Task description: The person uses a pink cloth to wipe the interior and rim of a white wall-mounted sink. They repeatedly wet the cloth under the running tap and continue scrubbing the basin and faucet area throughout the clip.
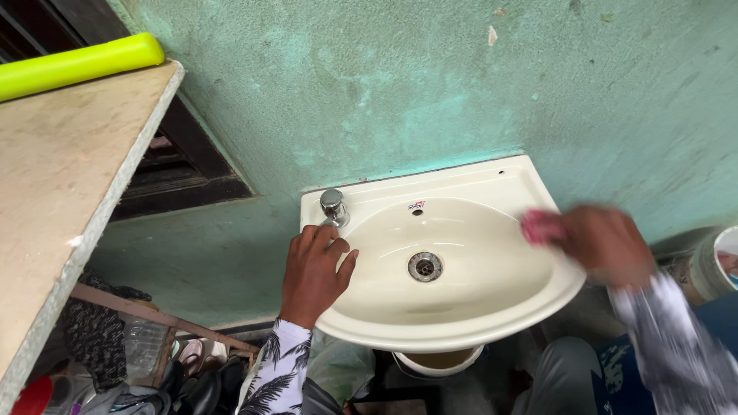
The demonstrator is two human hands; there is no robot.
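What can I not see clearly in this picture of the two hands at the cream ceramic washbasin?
- Right hand: motion-blurred in the head view, so its grip on the small pink object and what that object is stay unclear.
- Chrome tap: its spout is hidden behind the left hand resting on the cream ceramic washbasin.
- White bucket: mostly covered by the basin.
- Round container: cut off by the right edge.

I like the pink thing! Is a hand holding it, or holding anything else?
The right hand holds a small pink thing by its end at the sink rim; blur hides the exact grip. The left hand holds nothing, resting flat on the rim beside the tap.
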